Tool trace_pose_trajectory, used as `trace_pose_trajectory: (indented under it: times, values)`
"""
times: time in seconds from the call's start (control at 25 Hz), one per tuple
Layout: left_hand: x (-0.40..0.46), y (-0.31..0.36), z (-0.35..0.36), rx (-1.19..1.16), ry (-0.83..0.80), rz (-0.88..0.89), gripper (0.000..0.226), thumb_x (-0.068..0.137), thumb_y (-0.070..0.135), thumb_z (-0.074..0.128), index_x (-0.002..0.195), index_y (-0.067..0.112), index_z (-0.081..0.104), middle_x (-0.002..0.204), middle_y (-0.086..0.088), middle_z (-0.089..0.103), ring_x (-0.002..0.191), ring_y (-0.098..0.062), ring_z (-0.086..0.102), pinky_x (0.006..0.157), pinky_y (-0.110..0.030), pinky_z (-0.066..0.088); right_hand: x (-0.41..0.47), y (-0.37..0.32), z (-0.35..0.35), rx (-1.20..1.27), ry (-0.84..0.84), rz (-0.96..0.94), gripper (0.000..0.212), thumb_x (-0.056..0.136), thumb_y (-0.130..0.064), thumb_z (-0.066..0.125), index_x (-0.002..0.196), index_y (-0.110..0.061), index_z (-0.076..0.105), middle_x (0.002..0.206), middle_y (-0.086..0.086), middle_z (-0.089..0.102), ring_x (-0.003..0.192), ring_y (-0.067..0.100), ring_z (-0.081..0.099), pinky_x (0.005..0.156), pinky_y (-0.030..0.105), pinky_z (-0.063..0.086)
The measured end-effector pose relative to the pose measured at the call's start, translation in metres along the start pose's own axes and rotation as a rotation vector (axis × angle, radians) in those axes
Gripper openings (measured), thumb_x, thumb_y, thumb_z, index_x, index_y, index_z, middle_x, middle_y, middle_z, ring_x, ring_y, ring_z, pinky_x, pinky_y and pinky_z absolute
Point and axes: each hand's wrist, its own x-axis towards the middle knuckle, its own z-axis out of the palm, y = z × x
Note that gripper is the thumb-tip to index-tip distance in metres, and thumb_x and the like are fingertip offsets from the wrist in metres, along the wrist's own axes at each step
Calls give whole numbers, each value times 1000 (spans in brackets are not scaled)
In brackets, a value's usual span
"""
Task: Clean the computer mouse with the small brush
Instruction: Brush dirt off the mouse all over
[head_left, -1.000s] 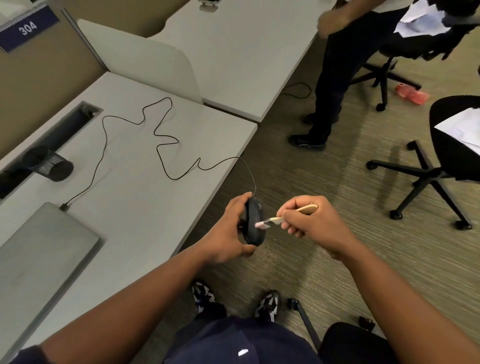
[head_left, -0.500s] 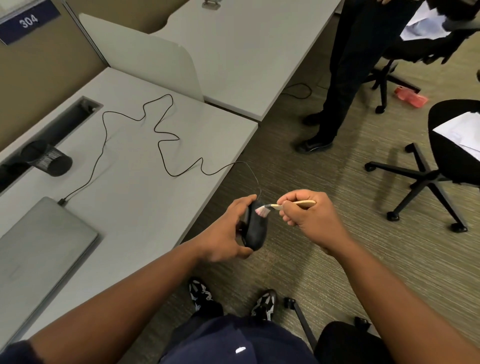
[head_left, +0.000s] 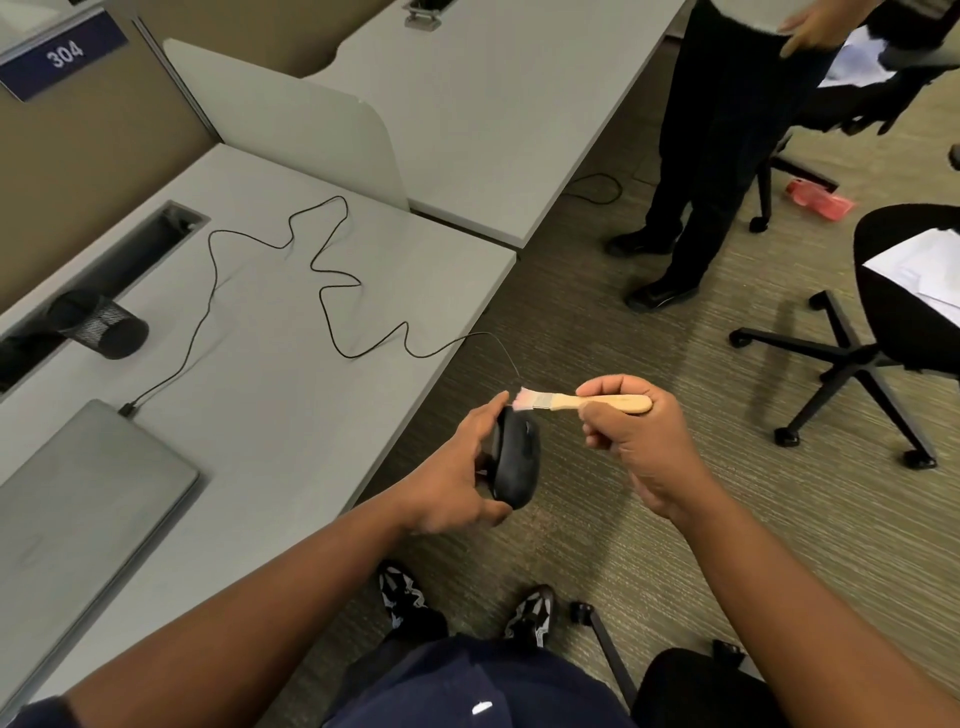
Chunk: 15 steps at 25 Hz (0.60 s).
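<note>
A black wired computer mouse (head_left: 517, 457) is held on its edge in the air beyond the desk's front corner, gripped by my left hand (head_left: 452, 473). Its thin black cable (head_left: 332, 291) snakes back across the grey desk (head_left: 270, 395). My right hand (head_left: 631, 436) grips the wooden handle of a small brush (head_left: 576, 401). The brush lies level, and its pale pink bristles touch the mouse's top end, beside my left fingertips.
A closed grey laptop (head_left: 78, 519) lies at the desk's near left, with a black mesh cup (head_left: 101, 325) on its side behind it. A person (head_left: 722, 135) stands ahead on the carpet. A black office chair (head_left: 893, 322) with papers stands to the right.
The brush has swept up along the mouse, from its middle to its top end. My right hand rose with it, and the handle now lies level.
</note>
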Motion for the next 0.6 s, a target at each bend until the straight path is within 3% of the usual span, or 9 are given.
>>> trace_pose_trajectory:
  times: [0.12,0.2,0.36,0.48,0.6]
  values:
    - [0,-1,3,-24,10,4,136,77,8,91,164,62,1,171,5,26,132,-26,62,84,-20,61,2,2,-1,38,-3,95,14,90,2,70,90,-11,77,72,6,71,61,12,64,56,24,54]
    - [-2,-1,5,-42,13,14,139,75,9,92,162,66,-1,172,14,23,135,-25,61,87,-23,62,5,4,0,19,70,140,7,93,-1,68,93,-5,73,72,9,73,60,13,65,54,23,54]
    - [-5,-1,5,-55,11,10,142,75,8,92,156,73,-5,172,28,16,140,-25,59,93,-31,63,7,5,-1,7,155,73,3,96,-5,68,95,-3,70,73,10,76,60,14,69,54,24,56]
    - [-6,1,3,-55,12,14,141,75,9,93,151,79,-3,171,27,17,137,-28,62,91,-34,65,5,5,2,-59,143,42,3,95,-6,69,93,-4,69,75,12,78,61,15,70,54,24,57]
    - [-6,3,3,-43,16,3,140,75,8,93,159,71,-1,173,19,19,136,-29,62,93,-35,65,3,3,3,-61,170,-4,4,94,-7,69,91,-5,70,75,12,78,61,16,70,55,25,57]
